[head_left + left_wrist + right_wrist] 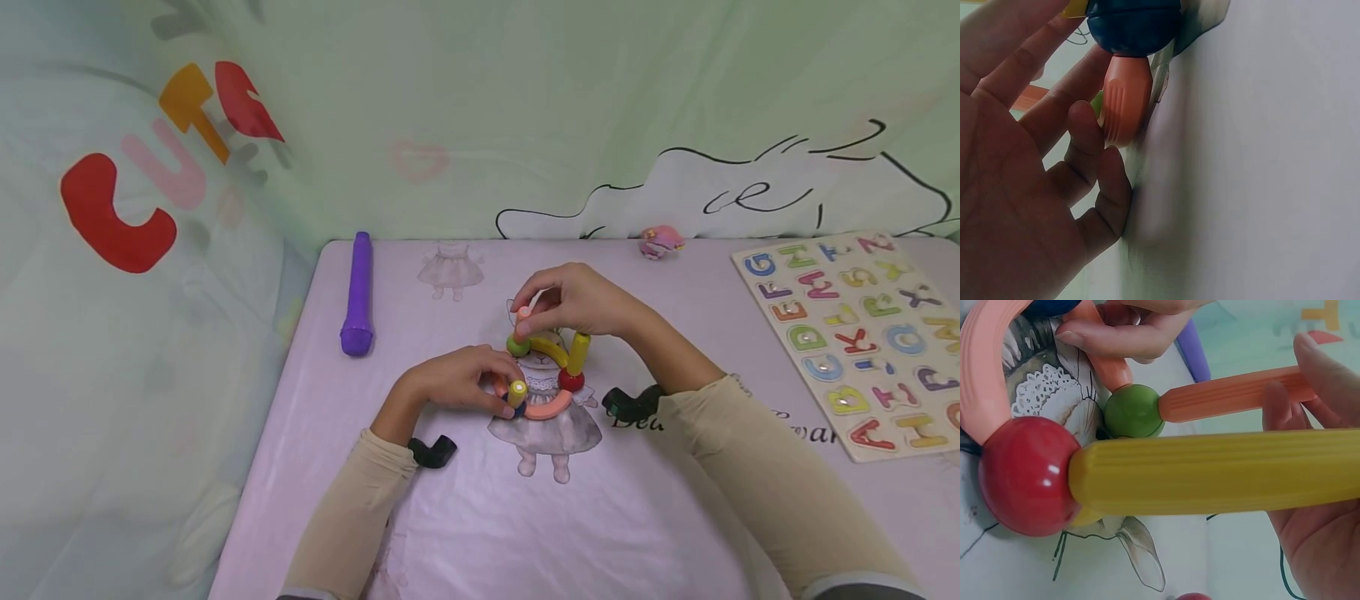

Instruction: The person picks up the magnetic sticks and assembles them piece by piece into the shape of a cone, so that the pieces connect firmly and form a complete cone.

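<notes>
A toy ring of curved sticks and balls lies on the printed cloth, with straight sticks standing on its balls. My right hand (588, 298) pinches the upright orange stick (1229, 395) that stands on the green ball (1135, 411). At the near left of the ring, my left hand (465, 379) holds the dark blue ball (1135, 25) between thumb and fingers, beside its short yellow stick (517, 390). A curved orange stick (549, 407) runs from there to the red ball (1030, 476), which carries a yellow upright stick (1216, 472). A curved yellow stick (551, 350) links red and green.
A purple toy microphone (358, 296) lies at the far left. The wooden alphabet board (847, 342) occupies the right side. A small pink toy (661, 242) sits by the back edge, where a green curtain (450, 108) hangs. Black wrist-worn pieces (435, 452) project beside both wrists.
</notes>
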A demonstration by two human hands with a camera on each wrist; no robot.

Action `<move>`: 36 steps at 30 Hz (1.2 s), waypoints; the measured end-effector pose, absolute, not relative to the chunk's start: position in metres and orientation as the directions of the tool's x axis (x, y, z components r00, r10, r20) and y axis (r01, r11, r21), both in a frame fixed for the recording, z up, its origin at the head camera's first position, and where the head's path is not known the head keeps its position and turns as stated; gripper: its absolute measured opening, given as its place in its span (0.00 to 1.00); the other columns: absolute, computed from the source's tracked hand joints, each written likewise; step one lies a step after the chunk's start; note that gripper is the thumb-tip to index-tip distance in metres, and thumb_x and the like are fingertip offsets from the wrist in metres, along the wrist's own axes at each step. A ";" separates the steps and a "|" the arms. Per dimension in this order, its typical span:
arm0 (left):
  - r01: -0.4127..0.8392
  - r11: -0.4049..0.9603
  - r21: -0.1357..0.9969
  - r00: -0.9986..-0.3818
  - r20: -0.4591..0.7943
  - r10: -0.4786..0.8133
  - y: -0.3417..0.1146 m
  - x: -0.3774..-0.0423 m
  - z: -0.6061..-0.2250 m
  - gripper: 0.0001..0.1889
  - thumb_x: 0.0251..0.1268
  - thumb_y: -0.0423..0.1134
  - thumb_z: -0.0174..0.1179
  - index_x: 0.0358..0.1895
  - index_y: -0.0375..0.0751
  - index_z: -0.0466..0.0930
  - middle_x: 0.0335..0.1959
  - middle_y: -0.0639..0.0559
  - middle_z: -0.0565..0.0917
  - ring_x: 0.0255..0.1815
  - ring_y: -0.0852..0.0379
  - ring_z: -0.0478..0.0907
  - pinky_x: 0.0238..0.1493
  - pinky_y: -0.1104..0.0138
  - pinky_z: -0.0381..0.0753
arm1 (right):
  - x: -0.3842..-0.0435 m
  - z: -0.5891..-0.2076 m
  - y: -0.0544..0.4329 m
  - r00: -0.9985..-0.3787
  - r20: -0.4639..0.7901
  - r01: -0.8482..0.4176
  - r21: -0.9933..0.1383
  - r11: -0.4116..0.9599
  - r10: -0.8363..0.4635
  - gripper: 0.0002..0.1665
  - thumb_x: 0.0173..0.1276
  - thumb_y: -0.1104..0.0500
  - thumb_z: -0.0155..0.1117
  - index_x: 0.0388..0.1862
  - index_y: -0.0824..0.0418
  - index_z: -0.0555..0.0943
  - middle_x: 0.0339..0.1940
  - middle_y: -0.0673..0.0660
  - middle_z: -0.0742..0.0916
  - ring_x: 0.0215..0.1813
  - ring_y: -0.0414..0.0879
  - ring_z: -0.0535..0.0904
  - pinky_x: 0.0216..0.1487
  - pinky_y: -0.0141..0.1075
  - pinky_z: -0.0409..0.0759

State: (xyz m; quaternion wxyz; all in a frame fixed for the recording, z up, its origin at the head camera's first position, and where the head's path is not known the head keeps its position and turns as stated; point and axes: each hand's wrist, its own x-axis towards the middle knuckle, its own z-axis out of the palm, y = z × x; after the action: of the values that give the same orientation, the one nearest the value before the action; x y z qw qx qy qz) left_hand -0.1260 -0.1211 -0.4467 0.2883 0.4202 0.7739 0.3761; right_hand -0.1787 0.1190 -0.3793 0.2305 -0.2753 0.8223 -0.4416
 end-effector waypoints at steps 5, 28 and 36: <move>0.432 0.369 0.823 -0.484 -0.133 0.865 -0.121 -0.126 -0.446 0.11 0.62 0.41 0.73 0.47 0.48 0.87 0.43 0.60 0.84 0.48 0.58 0.76 0.58 0.68 0.72 | -0.178 -0.379 0.120 -0.726 -0.132 -0.249 -0.864 0.437 -0.675 0.16 0.61 0.54 0.79 0.46 0.57 0.89 0.40 0.56 0.91 0.41 0.46 0.86 0.41 0.32 0.80; 0.487 0.401 0.776 -0.493 -0.135 0.859 -0.123 -0.128 -0.447 0.06 0.67 0.44 0.68 0.37 0.49 0.81 0.32 0.59 0.76 0.36 0.52 0.73 0.45 0.69 0.65 | -0.178 -0.382 0.126 -0.666 -0.143 -0.268 -0.870 0.414 -0.732 0.11 0.73 0.54 0.68 0.51 0.52 0.88 0.47 0.50 0.90 0.45 0.50 0.80 0.45 0.37 0.78; 0.486 0.423 0.765 -0.503 -0.152 0.851 -0.122 -0.127 -0.447 0.06 0.67 0.45 0.69 0.38 0.50 0.81 0.32 0.60 0.76 0.37 0.54 0.72 0.45 0.69 0.65 | -0.173 -0.382 0.130 -0.705 -0.176 -0.175 -0.896 0.409 -0.687 0.14 0.76 0.52 0.63 0.54 0.56 0.87 0.44 0.53 0.90 0.45 0.52 0.84 0.51 0.47 0.84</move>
State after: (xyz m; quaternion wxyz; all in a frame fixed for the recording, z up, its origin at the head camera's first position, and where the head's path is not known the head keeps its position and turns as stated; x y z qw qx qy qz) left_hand -0.1274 -0.1221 -0.4471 0.2714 0.4184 0.7987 0.3367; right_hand -0.1735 0.1304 -0.3821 0.2716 -0.2711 0.7942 -0.4711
